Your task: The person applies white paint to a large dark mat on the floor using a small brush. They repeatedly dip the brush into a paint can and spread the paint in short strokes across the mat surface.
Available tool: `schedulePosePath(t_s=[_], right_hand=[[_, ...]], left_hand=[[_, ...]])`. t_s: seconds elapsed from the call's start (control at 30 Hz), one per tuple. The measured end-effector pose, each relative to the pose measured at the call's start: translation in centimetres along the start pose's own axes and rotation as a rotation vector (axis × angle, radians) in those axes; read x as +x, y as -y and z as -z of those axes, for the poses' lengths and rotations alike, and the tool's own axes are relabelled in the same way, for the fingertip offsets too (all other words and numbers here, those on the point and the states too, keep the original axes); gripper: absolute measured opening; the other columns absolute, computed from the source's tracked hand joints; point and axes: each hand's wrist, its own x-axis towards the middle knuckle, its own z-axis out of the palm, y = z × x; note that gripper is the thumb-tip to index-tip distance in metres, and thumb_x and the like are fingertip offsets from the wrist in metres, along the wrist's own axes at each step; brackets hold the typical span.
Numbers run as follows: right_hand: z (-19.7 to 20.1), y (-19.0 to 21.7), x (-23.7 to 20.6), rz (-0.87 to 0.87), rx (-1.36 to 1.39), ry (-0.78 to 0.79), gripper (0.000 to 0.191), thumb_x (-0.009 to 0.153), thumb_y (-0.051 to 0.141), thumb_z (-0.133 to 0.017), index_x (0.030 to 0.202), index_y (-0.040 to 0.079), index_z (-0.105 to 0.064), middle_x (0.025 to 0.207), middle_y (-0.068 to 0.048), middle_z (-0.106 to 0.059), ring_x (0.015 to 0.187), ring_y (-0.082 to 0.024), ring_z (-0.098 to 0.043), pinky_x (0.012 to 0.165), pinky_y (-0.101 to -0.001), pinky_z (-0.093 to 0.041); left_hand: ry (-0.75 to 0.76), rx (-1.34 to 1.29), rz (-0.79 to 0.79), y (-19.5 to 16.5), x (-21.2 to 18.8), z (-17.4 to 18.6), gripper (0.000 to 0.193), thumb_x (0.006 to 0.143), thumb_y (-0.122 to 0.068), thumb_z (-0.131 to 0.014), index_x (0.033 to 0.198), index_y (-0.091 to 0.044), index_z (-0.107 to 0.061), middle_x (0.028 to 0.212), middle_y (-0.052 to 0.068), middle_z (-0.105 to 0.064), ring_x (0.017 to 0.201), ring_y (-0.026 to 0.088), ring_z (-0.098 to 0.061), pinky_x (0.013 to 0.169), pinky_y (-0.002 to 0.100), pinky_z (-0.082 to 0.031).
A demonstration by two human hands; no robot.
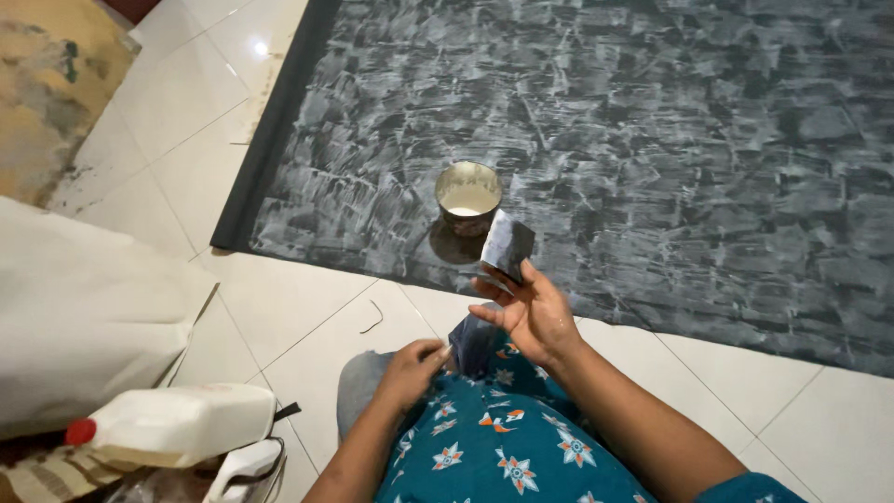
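nearest me, a white jug (177, 424) with a red cap lies at lower left, cut off by the frame, while my left hand (410, 370) pinches dark cloth (475, 343) on my lap. my right hand (533, 312) grips a grey-smeared flat scraper (507, 244) just above the knee. beyond it a tin of white paint (468, 197) stands on the dark sheet (652, 140); the blade's edge is hard to make out.

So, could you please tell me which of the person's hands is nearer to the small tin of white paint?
The right hand. It is raised just below the tin, holding a flat card. The left hand rests lower, on the patterned garment.
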Motion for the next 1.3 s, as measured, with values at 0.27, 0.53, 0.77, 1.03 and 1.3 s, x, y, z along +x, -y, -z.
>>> schedulePosePath(t_s=[0.27,0.53,0.77,1.03,1.3], right_hand=[[-2.7,-0.1,-0.5,-0.088,-0.023,0.174,0.052,0.107,0.038,-0.042,0.139,-0.001,-0.049,0.126,-0.025,-0.065,0.116,-0.038,-0.063,0.095,-0.0514,-0.055],[-2.4,0.9,-2.4,-0.160,-0.048,0.366,0.065,0.104,0.042,-0.051,0.149,-0.004,-0.047,0.137,-0.025,-0.061,0.125,-0.038,-0.061,0.111,-0.0561,-0.045],[-3.8,2.4,-4.2,-0.248,-0.090,0.585,0.074,0.100,0.051,-0.058,0.153,0.001,-0.044,0.143,-0.024,-0.060,0.131,-0.040,-0.059,0.114,-0.0666,-0.040],[-3.4,4.3,-4.4,-0.130,-0.312,0.275,0.064,0.093,0.039,-0.056,0.148,0.008,-0.044,0.151,-0.012,-0.053,0.135,-0.033,-0.055,0.097,-0.0643,-0.055],[1.4,4.4,-3.1,-0.075,-0.188,0.083,0.057,0.093,0.038,-0.062,0.138,0.004,-0.057,0.134,-0.021,-0.064,0.124,-0.039,-0.060,0.093,-0.0590,-0.053]], left_hand=[[0.296,-0.536,0.019,-11.1,-2.1,-1.3,0.043,0.097,-0.035,-0.064,0.123,-0.002,-0.064,0.104,0.006,-0.075,0.090,0.015,-0.069,0.077,0.030,-0.056],[0.287,-0.436,-0.006,-10.9,-1.2,-1.5,0.028,0.095,-0.018,-0.068,0.116,0.000,-0.072,0.100,0.008,-0.074,0.086,0.017,-0.066,0.078,0.029,-0.053],[0.396,-0.354,-0.123,-10.7,-2.0,-0.8,0.029,0.090,-0.005,-0.061,0.116,-0.001,-0.072,0.108,0.009,-0.077,0.098,0.016,-0.074,0.090,0.029,-0.059],[0.060,-0.326,-0.348,-9.0,-1.1,0.8,0.020,0.097,-0.014,-0.071,0.098,0.006,-0.073,0.088,0.012,-0.074,0.081,0.016,-0.069,0.076,0.030,-0.057],[-0.043,-0.500,-0.314,-10.9,-2.2,3.2,0.028,0.098,-0.025,-0.065,0.102,0.001,-0.073,0.093,0.009,-0.076,0.084,0.015,-0.072,0.081,0.030,-0.061]])
